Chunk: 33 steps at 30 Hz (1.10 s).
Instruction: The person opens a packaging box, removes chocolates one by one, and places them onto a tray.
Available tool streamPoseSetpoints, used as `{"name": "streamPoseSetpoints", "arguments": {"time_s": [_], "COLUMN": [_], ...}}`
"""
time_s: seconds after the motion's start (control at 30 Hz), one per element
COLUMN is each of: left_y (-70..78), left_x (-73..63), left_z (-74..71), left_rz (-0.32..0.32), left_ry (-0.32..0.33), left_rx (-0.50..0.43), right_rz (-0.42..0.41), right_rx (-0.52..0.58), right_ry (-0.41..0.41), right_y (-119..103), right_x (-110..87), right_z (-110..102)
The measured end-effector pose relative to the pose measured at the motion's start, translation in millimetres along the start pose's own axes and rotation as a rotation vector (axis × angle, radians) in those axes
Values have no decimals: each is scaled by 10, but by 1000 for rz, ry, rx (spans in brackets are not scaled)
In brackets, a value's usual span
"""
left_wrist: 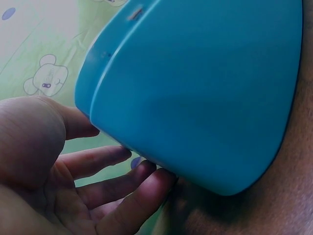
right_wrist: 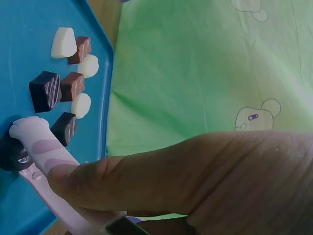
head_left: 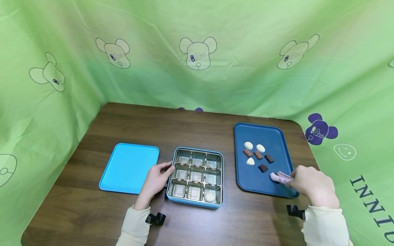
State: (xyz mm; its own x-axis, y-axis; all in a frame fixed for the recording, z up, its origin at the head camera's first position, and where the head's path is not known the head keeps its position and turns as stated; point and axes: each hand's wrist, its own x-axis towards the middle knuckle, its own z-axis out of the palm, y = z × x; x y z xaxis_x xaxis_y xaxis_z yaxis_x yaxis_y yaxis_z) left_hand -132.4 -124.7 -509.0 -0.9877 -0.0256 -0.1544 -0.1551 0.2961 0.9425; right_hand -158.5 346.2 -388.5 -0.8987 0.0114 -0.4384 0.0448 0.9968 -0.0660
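My left hand (head_left: 156, 182) holds the left side of a blue square tin (head_left: 194, 203), thumb at the rim and fingertips against the outer wall (left_wrist: 195, 98). Inside is a nine-compartment metallic insert; a white chocolate (head_left: 210, 197) lies in its front right compartment. In my right hand (head_left: 314, 184) is a pair of pink paw-tipped tongs (right_wrist: 46, 142), pinched between thumb and fingers. Their tips sit around a dark round chocolate (right_wrist: 10, 154) at the front right of the dark blue tray (head_left: 261, 186). Behind them lie white chocolates (head_left: 260, 148), brown ones (head_left: 258, 155) and dark ones (head_left: 263, 167).
A flat light blue lid (head_left: 129, 167) lies left of the tin on the brown wooden table (head_left: 197, 130). Green cloth (head_left: 234, 78) with bear drawings hangs behind the table and along both sides. Each wrist wears a black strap mount (head_left: 155, 218).
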Motion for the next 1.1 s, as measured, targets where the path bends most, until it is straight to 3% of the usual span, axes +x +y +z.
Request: {"name": "streamPoseSetpoints", "arguments": {"time_s": [0.1, 0.3, 0.6, 0.73, 0.87, 1.1], "left_y": [4, 3, 16, -4, -19, -16], "left_x": [1, 0, 3, -1, -1, 5], "left_z": [-1, -7, -10, 0, 7, 8], "left_rz": [-3, -8, -9, -1, 6, 9], "left_ry": [-4, -6, -5, 0, -1, -1], "left_rx": [-6, -2, 7, 11, 6, -5], "right_rz": [10, -44, -351, -483, -572, -591], "right_rx": [4, 4, -50, -65, -71, -116], "right_ry": [58, 262, 398, 350, 250, 87], "right_y": [-20, -244, -984, -1261, -1459, -1698], "right_x": [-45, -205, -441, -466, -482, -513], "right_z": [-75, -227, -180, -60, 40, 92]}}
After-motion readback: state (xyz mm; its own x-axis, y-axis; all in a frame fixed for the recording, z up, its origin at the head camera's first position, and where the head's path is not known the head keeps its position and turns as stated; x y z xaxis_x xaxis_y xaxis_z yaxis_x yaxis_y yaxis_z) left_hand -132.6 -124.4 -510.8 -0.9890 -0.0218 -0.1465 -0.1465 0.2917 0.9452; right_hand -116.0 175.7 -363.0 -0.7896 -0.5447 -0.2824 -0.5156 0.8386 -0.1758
